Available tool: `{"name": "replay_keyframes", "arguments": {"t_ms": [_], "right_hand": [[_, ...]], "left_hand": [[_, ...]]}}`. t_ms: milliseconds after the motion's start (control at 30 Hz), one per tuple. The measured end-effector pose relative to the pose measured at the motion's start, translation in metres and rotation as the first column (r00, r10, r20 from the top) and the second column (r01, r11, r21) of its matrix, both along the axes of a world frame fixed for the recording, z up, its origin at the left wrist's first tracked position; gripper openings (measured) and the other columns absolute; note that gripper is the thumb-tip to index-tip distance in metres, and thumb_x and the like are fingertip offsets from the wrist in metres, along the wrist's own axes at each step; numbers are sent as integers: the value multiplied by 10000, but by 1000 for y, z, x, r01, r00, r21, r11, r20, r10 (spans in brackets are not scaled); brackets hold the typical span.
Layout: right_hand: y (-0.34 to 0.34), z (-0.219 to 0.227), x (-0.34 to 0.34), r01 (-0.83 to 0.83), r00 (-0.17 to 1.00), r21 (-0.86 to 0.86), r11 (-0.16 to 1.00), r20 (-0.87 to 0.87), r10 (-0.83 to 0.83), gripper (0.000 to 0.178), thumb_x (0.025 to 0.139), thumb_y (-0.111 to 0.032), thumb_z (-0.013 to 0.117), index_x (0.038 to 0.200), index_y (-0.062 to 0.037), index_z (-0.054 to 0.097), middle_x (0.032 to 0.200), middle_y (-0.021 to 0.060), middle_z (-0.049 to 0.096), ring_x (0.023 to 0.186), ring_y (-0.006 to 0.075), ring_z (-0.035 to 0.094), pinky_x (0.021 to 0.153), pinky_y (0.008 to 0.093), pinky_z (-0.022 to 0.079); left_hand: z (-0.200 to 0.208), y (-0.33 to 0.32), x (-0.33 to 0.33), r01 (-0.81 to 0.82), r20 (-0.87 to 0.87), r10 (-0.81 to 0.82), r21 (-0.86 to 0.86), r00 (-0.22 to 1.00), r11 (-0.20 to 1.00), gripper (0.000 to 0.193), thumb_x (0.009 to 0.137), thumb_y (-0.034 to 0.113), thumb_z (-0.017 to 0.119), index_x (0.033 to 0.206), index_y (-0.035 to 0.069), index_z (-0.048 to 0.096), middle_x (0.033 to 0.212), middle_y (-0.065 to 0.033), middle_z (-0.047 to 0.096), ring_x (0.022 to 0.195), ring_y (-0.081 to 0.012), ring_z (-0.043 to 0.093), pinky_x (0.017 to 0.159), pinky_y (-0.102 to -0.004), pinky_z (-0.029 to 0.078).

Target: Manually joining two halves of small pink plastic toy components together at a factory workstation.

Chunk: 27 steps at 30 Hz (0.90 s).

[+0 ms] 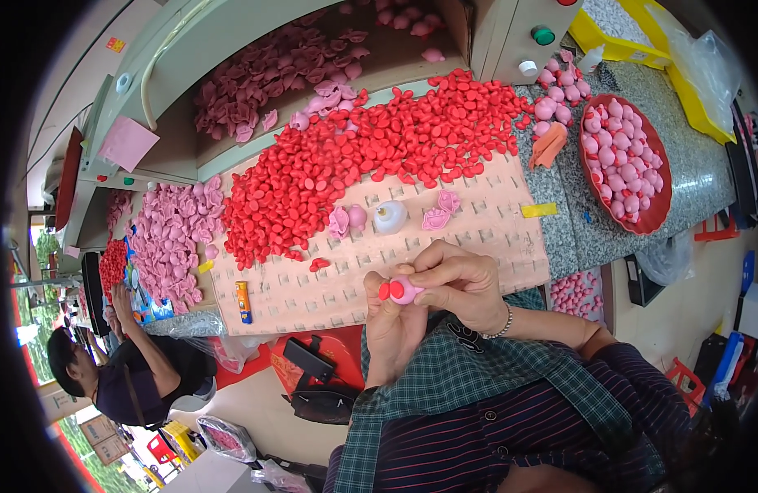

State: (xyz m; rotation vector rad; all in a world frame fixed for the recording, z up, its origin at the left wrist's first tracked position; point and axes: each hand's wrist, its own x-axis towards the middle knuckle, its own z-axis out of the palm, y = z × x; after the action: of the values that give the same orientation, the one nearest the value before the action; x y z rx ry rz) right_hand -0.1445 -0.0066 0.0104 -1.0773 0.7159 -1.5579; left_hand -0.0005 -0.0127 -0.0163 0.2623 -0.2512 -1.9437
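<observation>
Both hands meet over the front edge of the work table. A small round pink plastic piece with red oval parts on its left side is between them. My left hand has its thumb and finger closed at the red parts. My right hand pinches the pink piece from the right, its fingers bent round it. On the mat beyond them stands a small whitish bottle with a narrow tip. Beside it lie a pink ball and open pink shells.
A heap of red oval pieces covers the back of the mat. Pink shells pile up at left. At right stands a red basket of pink-and-red pieces. An orange-and-blue tube lies front left. Another person works at far left.
</observation>
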Motion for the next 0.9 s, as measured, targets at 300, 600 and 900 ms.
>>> {"name": "replay_keyframes", "arguments": {"t_ms": [300, 600, 900], "right_hand": [[3, 14, -12, -246, 943, 257, 935, 286, 169, 260, 917, 23, 642, 1176, 34, 618, 1059, 143, 651, 901, 184, 670, 796, 288, 553], [0, 16, -31, -508, 834, 418, 753, 459, 307, 286, 971, -76, 603, 1245, -4, 566, 1054, 97, 677, 886, 154, 687, 815, 287, 565], [-1, 12, -20, -447, 837, 330, 831, 483, 259, 336, 890, 1, 675, 1205, -16, 559, 1187, 157, 634, 1060, 196, 656, 907, 326, 562]], "left_hand": [[22, -7, 8, -36, 295, 100, -215, 950, 976, 166, 926, 63, 669, 978, 121, 523, 1211, -115, 606, 1094, -247, 600, 945, -330, 497], [52, -20, 17, 356, 649, 712, -754, 268, 553, 331, 796, -5, 774, 1068, 49, 595, 983, -124, 754, 944, -217, 597, 804, -320, 499], [33, -9, 12, -25, 665, 405, -503, 627, 864, 335, 807, -14, 769, 1089, -18, 588, 1218, -254, 641, 1134, -283, 618, 998, -390, 471]]}}
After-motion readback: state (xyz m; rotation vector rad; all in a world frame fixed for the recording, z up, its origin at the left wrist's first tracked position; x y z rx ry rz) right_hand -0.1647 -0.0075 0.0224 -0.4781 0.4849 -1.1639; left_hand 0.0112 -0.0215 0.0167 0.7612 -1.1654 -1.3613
